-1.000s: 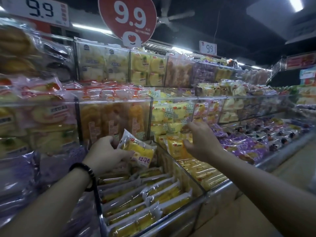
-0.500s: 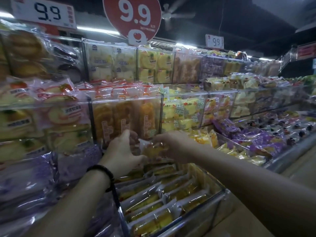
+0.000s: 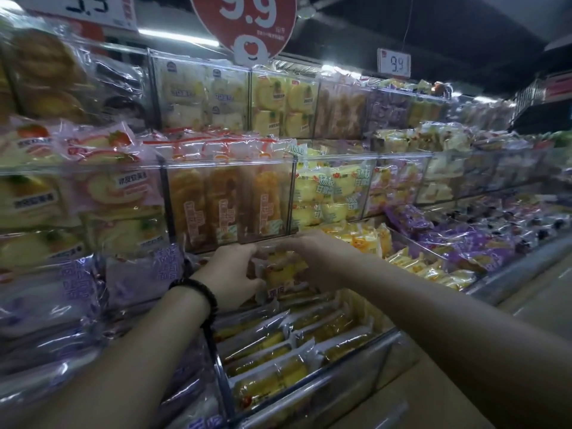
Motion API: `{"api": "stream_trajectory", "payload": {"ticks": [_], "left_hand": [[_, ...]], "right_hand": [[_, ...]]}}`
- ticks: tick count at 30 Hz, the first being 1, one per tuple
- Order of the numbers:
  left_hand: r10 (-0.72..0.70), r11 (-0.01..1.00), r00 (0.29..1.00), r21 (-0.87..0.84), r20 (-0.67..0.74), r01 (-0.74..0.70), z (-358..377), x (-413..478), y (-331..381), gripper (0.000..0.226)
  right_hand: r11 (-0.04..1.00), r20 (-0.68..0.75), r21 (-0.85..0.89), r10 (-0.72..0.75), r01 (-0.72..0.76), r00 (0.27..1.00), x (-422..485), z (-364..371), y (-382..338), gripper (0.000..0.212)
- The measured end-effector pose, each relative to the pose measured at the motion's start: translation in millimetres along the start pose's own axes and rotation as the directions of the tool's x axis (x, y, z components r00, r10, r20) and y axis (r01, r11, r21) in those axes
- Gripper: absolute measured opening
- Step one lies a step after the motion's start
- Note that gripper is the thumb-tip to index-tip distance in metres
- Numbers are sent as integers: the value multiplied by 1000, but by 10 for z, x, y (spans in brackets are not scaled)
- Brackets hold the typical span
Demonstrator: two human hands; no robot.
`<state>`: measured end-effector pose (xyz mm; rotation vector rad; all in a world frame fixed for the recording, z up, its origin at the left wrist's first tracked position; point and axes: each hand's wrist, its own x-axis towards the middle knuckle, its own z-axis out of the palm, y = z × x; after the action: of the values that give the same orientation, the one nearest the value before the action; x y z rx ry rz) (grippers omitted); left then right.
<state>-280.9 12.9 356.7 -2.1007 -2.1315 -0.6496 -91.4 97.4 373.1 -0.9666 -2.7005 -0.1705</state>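
A small clear packet with a yellow cake (image 3: pixel 283 270) is held between both hands at the back of a low clear bin (image 3: pixel 356 366) full of similar yellow cake packets. My left hand (image 3: pixel 230 275), with a dark bead bracelet on its wrist, grips the packet's left side. My right hand (image 3: pixel 312 253) curls over its top and right side. The packet's upper edge is hidden by my fingers. Both hands sit just below the clear front of the middle shelf.
Tiered clear bins hold wrapped breads and cakes: orange loaves (image 3: pixel 226 205) right behind my hands, purple packets (image 3: pixel 458 239) to the right, pale purple ones (image 3: pixel 62 292) to the left. A red 9.9 price sign (image 3: pixel 244 23) hangs overhead. The aisle floor (image 3: pixel 538 292) lies at the right.
My right hand came leftward from the neighbouring bin and took hold of the packet my left hand held. Both hands moved it back and down toward the bin's rear.
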Motion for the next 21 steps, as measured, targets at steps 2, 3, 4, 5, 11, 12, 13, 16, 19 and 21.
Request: {"api": "stream_trajectory", "payload": {"ticks": [2, 3, 4, 5, 11, 12, 13, 16, 19, 21], "left_hand": [[-19, 1000, 1000, 1, -18, 19, -17, -13, -1, 47], [-32, 999, 999, 0, -7, 32, -34, -28, 28, 47], [-34, 999, 999, 4, 7, 34, -50, -49, 80, 47], [-26, 1000, 1000, 13, 9, 26, -73, -73, 149, 48], [75, 995, 997, 63, 16, -76, -379, -350, 790, 41], [101, 988, 995, 112, 12, -102, -422, -434, 934, 38], [132, 983, 991, 125, 13, -132, -435, -521, 1079, 35], [228, 971, 965, -108, 132, -215, -267, -857, 1515, 25], [310, 916, 900, -349, 306, -196, 225, -1237, 1885, 20], [334, 890, 858, -431, 390, -150, 680, -1419, 2044, 20]], "right_hand": [[1000, -39, 8, 16, -15, 999, -164, -78, 7, 59], [999, -49, 29, 31, -29, 998, -269, -124, 13, 51], [997, -49, 65, 49, -46, 998, -395, -178, 14, 44], [992, -49, 113, 65, -59, 997, -537, -232, 15, 40], [903, -92, 402, 204, -151, 975, -1526, -477, 44, 30], [887, -84, 433, 219, -163, 972, -1688, -486, 51, 30], [869, -78, 463, 235, -174, 969, -1840, -474, 73, 30], [820, -61, 530, 291, -216, 955, -2296, -354, 139, 26], [776, 5, 567, 332, -276, 943, -2723, -48, 207, 11], [742, 71, 582, 361, -333, 930, -3008, 253, 293, 9]]}}
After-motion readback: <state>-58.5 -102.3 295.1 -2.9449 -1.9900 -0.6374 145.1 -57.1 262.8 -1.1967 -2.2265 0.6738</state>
